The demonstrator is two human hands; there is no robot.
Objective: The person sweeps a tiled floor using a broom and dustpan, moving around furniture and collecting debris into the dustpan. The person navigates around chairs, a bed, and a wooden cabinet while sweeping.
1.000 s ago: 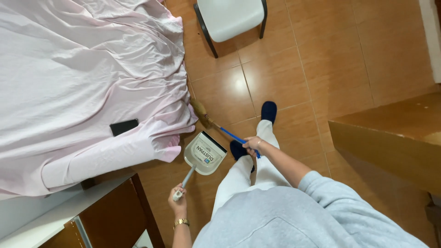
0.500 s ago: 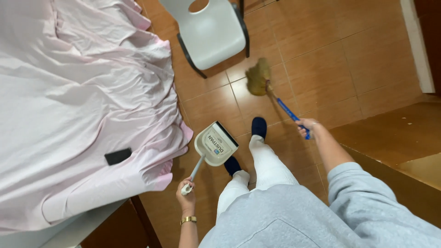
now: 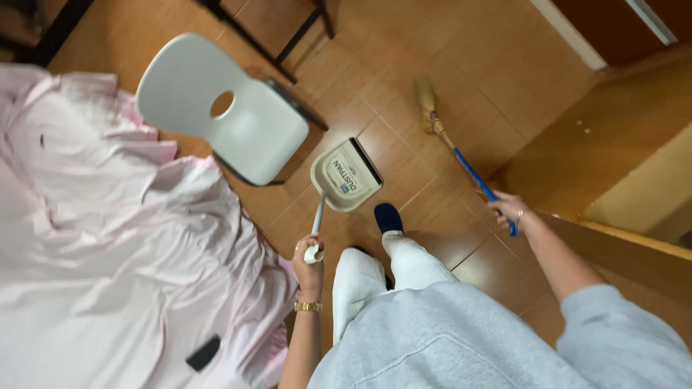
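My left hand [image 3: 310, 263] grips the end of the long handle of a cream dustpan [image 3: 347, 175], whose pan hangs just above the tiled floor ahead of my dark blue shoe [image 3: 388, 217]. My right hand [image 3: 509, 209] is closed on the blue handle of a small straw broom [image 3: 452, 148]. The broom's bristle head points away from me, near the floor to the right of the dustpan. A gold bracelet sits on my left wrist. I wear white trousers and a grey sweatshirt.
A white plastic chair [image 3: 227, 110] with dark legs stands just left of the dustpan. A bed with a rumpled pink sheet [image 3: 108, 245] fills the left side, with a black phone [image 3: 202, 352] on it. Wooden furniture [image 3: 613, 144] stands at the right.
The view has turned toward the chair. The dustpan has moved forward beside the chair, and the broom has swung out to the right, away from the bed's edge.
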